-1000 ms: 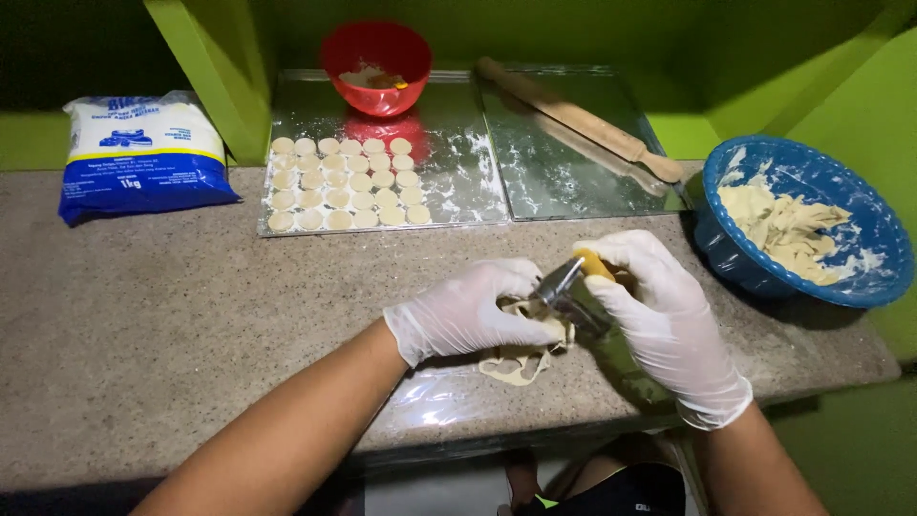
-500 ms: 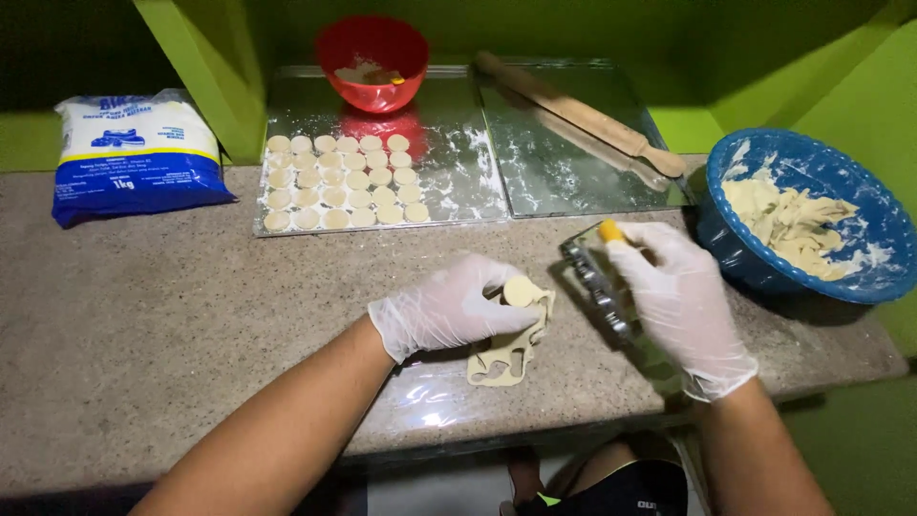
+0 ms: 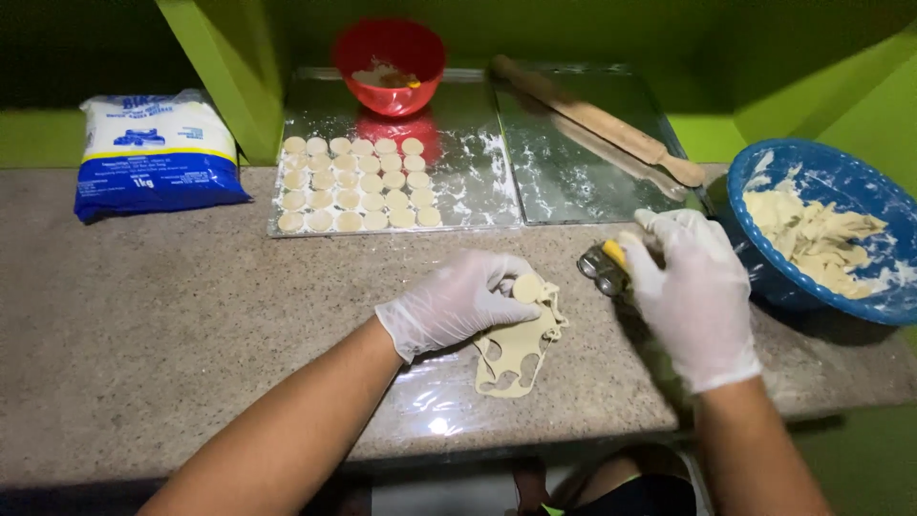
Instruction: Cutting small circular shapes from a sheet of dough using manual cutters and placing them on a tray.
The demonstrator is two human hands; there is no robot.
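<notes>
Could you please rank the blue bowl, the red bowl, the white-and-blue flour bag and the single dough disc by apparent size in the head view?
1. Blue plastic bowl
2. White-and-blue flour bag
3. Red plastic bowl, though farther away, so unsure
4. Round dough disc in gloved left hand

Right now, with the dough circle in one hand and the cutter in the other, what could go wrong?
1. The left hand pinches the dough circle right above the dough sheet; it may stick back on or lose its shape.
2. The sheet, full of holes, lies close to the counter edge and might tear or slide off.
3. The right hand holds the cutter beside the blue bowl; it could bump the rim.
</notes>
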